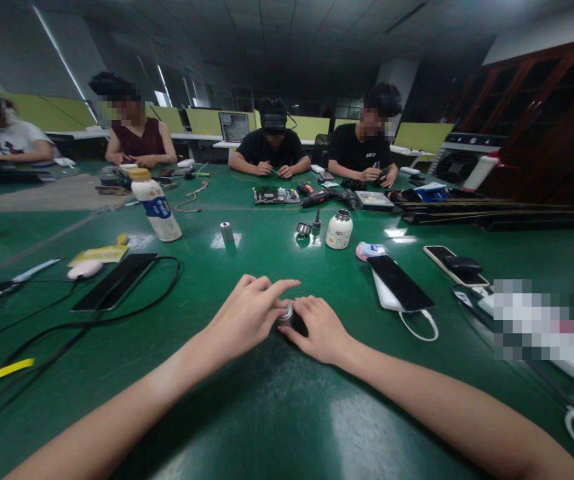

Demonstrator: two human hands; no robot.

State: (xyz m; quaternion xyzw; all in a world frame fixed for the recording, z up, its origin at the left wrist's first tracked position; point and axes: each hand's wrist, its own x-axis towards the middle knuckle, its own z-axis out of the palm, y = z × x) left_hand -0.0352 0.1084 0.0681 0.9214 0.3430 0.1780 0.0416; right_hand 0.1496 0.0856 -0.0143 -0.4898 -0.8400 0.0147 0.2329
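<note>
On the green desk (pixel 277 407), both hands meet around a small metal cylinder (pixel 287 313): left hand (pixel 247 317) fingers (pixel 279 288) curl over it, right hand (pixel 319 327) fingers close beside it.

Left hand (pixel 247 317) and right hand (pixel 319 328) gripping small metal cylinder (pixel 287 313), green table (pixel 267 400), co-workers opposite

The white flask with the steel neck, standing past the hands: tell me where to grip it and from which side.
Take the white flask around its squat round body, below the steel neck, with fingers wrapped from the near right side. It stands upright with its neck open, so a side grip likely keeps it level. The small metal parts sit close on its left; the right side is freer.
</note>
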